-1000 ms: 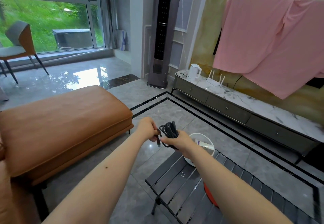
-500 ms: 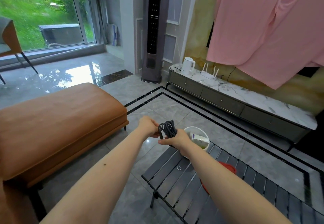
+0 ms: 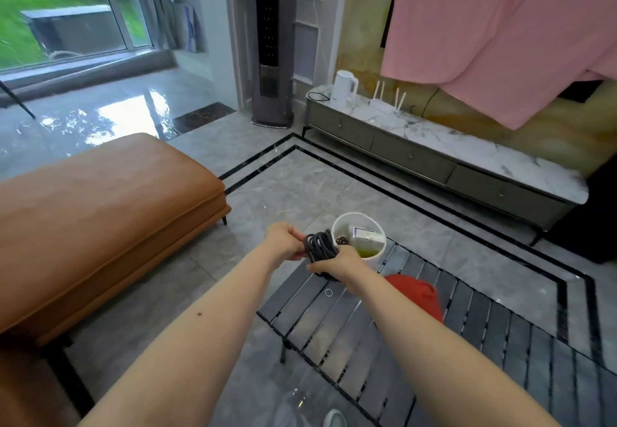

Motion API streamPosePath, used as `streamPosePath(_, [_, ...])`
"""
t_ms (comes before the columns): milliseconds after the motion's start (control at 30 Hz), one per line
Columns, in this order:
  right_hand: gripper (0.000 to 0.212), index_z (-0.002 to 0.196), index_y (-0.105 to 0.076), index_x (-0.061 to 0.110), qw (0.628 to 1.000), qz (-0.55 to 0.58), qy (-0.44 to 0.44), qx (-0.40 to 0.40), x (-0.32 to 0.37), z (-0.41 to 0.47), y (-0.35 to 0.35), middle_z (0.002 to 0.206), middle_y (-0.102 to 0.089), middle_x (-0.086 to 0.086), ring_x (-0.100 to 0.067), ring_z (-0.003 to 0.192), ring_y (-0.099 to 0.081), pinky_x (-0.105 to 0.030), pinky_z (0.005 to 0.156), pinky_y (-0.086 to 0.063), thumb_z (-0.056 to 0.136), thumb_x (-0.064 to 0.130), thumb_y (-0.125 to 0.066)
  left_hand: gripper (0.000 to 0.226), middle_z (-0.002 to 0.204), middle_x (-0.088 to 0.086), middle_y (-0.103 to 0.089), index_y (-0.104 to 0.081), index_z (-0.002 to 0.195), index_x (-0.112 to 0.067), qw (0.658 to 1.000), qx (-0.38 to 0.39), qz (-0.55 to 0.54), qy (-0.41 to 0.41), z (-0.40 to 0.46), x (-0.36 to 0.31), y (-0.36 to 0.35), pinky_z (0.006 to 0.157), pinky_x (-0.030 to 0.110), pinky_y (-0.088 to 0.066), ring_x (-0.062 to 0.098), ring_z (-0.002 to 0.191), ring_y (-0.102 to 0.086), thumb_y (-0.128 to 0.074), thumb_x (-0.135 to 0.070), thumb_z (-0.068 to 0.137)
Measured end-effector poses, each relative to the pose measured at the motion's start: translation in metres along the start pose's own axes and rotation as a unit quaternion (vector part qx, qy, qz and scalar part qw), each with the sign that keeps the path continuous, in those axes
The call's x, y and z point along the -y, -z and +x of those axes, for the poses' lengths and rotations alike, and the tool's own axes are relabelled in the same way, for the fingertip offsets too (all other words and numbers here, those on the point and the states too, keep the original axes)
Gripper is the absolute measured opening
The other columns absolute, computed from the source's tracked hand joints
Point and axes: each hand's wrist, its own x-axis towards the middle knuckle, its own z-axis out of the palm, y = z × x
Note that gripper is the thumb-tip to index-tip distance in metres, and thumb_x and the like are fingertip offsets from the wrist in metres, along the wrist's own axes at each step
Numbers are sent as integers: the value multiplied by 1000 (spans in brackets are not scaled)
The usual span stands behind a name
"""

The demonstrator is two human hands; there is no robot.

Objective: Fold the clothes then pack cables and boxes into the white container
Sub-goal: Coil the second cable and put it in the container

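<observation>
Gripping the coiled black rubber-sheathed cable [image 3: 321, 246] from both sides, the fingers are where the care belongs: those of the left hand [image 3: 283, 241] curl round the coil's near-left edge, while the right hand [image 3: 337, 264] wraps the bundle from below and behind, its fingertips hidden under the loops. I judge the loops are being gathered tight before packing, so both grips should pinch across all the turns at once; a single slack turn would spring the bundle apart.

The coil hangs in the air just beside the round white plastic container [image 3: 379, 253], which stands at the far corner of the dark slatted metal table [image 3: 350, 333]. A white box with blue print [image 3: 367, 237] and something small and dark already lie inside, leaving room mainly on the near-left side. Lowering the coil flat into that gap, then letting go only once it sits below the rim, looks soundest.

A folded red cloth [image 3: 419, 296] lies on the table beside the right forearm.
</observation>
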Motion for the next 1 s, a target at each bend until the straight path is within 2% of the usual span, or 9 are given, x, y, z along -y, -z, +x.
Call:
streamPosePath(133, [38, 104, -65, 2, 1000, 2, -11, -13, -23, 10, 5, 91, -65, -13, -22, 82, -59, -30, 71, -49, 69, 8, -79, 29, 45, 2, -59, -52, 67, -10, 999, 44, 11, 29, 13, 8, -17, 37, 13, -46, 0, 27, -52, -58, 13, 83])
streamPosePath(267, [22, 91, -67, 7, 998, -16, -46, -39, -52, 27, 16, 74, -61, -5, -18, 67, -57, -22, 53, -44, 70, 11, -75, 28, 61, 7, -55, -52, 69, -12, 995, 80, 42, 47, 36, 21, -48, 42, 14, -46, -2, 29, -51, -57, 12, 84])
streamPosePath(367, [10, 80, -68, 6, 996, -10, -80, -44, -70, 39, 25, 70, -60, -6, -18, 63, -56, -24, 55, -43, 71, 7, -71, 29, 64, 7, -52, -54, 69, -10, 991, 106, 59, 65, 55, 30, -73, 53, 18, -47, 7, 47, -54, -53, 15, 84])
streamPosePath(400, [5, 72, -66, 7, 995, 0, -97, -38, -76, 46, 28, 66, -61, -9, -17, 56, -56, -26, 54, -45, 71, 4, -69, 27, 64, 7, -52, -58, 73, -8, 989, 116, 60, 71, 63, 32, -81, 57, 20, -46, 10, 54, -52, -51, 15, 84])
streamPosePath(500, [17, 61, -59, 10, 991, 15, -134, -27, -92, 62, 36, 57, -59, -11, -14, 41, -55, -24, 45, -47, 73, -3, -61, 26, 67, 6, -55, -65, 87, -7, 984, 140, 67, 83, 82, 41, -97, 59, 19, -46, 11, 61, -50, -51, 14, 85])
streamPosePath(600, [20, 58, -57, 10, 987, 24, -157, -36, -106, 85, 45, 56, -56, -10, -20, 46, -54, -25, 45, -43, 73, -4, -57, 28, 70, 5, -57, -66, 108, 1, 982, 151, 60, 97, 106, 50, -116, 46, 11, -47, 9, 61, -49, -51, 12, 87])
streamPosePath(767, [21, 61, -55, 16, 982, 6, -191, -16, -125, 131, 50, 66, -57, -12, -26, 65, -55, -34, 62, -42, 73, 0, -61, 25, 71, 11, -58, -66, 107, 8, 990, 62, 58, 114, 150, 83, -156, 46, 13, -43, 14, 55, -46, -52, 10, 87])
streamPosePath(867, [20, 63, -54, 18, 981, -17, -193, 4, -141, 159, 52, 77, -59, -13, -24, 76, -56, -36, 68, -45, 75, 8, -67, 18, 70, 9, -57, -69, 100, 6, 987, 16, 71, 141, 175, 113, -175, 70, 24, -48, 21, 75, -55, -59, 5, 85])
streamPosePath(1000, [19, 95, -64, 14, 981, -25, -194, 12, -165, 189, 50, 93, -65, -16, -26, 89, -62, -36, 80, -50, 79, 21, -72, 11, 79, 15, -59, -65, 94, 4, 980, -22, 54, 192, 207, 150, -199, 78, 32, -46, 24, 85, -56, -59, 5, 85])
